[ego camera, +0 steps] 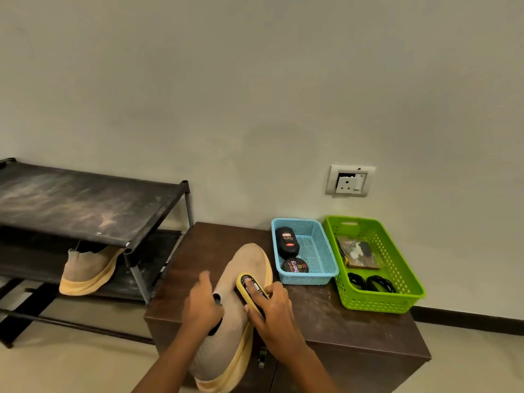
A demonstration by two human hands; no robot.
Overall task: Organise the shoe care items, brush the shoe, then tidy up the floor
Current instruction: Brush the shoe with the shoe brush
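Head camera: the right hand's fingers (251, 284) wrap a yellow shoe brush (246, 293), with the index finger laid straight along its back, probably to press the bristles down and steer the stroke. The right hand (273, 306) holds the brush against the right flank of the shoe's upper, near the middle. The left hand's fingers (204, 279) grasp the beige shoe (241, 268) at its collar, one finger stretched forward along the fabric. That left hand (202, 306) seems to be there to stop the shoe sliding or rolling under the brushing.

The shoe lies toe away from the person on a dark brown cabinet (340, 313), its heel overhanging the near edge, which brings it within easy reach.

Just beside the toe stands a blue basket (312, 275) holding a black polish bottle (287, 241) and a round polish tin (295, 265). Touching it on the right is a green basket (397, 296) with a flat packet (357, 252) and coiled black laces (371, 283). The care items look sorted already, so the brushing step appears to be in hand.

To the left, a black shoe rack (85, 199) carries the matching shoe (88, 269) on its lower shelf, presumably awaiting its turn.
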